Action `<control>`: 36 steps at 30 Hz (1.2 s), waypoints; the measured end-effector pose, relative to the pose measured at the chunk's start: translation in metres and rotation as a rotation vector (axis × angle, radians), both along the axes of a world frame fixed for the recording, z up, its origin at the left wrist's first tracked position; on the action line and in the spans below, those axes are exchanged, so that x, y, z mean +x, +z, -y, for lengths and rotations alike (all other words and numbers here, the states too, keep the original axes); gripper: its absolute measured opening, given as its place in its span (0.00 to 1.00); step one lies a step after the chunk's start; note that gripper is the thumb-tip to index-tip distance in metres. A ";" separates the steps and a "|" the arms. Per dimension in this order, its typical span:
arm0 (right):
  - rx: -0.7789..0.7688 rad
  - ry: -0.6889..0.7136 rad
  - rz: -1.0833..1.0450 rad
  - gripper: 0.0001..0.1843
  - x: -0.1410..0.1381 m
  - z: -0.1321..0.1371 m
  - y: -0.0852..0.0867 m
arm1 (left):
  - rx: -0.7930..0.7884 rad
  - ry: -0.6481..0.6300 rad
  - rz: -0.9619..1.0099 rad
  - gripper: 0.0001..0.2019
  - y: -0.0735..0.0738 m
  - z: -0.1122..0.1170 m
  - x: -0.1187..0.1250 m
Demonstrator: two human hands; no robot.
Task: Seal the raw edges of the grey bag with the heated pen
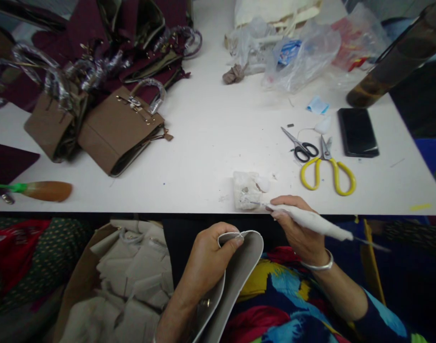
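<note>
My left hand [211,252] pinches the rim of a light grey handbag [244,267] held in front of my lap, its top edge folded together between thumb and fingers. In my right hand [300,233] is a white-wrapped tool [311,220] with thin metal at both ends. Its tip meets, or hovers just over, a stained white pad [244,183] at the table's front edge; I cannot tell which. Yellow-handled scissors [327,166] and small black-handled scissors [301,145] lie beyond my right hand.
A box of grey bag pieces [132,271] stands at my left. Brown handbags [118,126] and maroon ones [82,33] pile up at the back left of the table. A phone [358,132], a dark bottle [389,62] and plastic bags [303,52] occupy the right. Another person's patterned clothing shows at left.
</note>
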State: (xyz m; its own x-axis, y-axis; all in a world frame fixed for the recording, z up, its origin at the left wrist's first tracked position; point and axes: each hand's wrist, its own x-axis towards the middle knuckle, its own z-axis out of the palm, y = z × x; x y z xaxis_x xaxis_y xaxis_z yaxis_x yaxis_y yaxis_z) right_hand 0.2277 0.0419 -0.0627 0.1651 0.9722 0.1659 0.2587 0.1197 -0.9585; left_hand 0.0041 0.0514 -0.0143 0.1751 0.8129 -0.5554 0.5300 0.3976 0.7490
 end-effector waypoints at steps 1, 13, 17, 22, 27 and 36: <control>-0.043 0.042 -0.073 0.06 0.001 0.001 0.001 | -0.002 0.000 0.002 0.06 0.000 0.000 0.000; -0.151 0.368 -0.141 0.10 -0.007 0.000 0.016 | 0.032 -0.051 0.029 0.04 0.005 0.002 0.006; -0.148 0.436 -0.124 0.10 -0.003 -0.006 0.018 | 0.035 -0.044 0.045 0.05 0.005 0.004 0.007; -0.205 0.700 -0.144 0.13 0.007 -0.023 0.030 | 0.027 -0.051 0.113 0.05 0.003 0.005 0.004; 0.006 1.065 0.001 0.13 0.013 -0.044 0.047 | 0.003 -0.067 0.236 0.04 -0.001 0.006 0.000; 0.049 1.351 -0.017 0.20 0.003 -0.048 0.061 | -0.021 -0.267 0.299 0.08 -0.005 0.012 0.005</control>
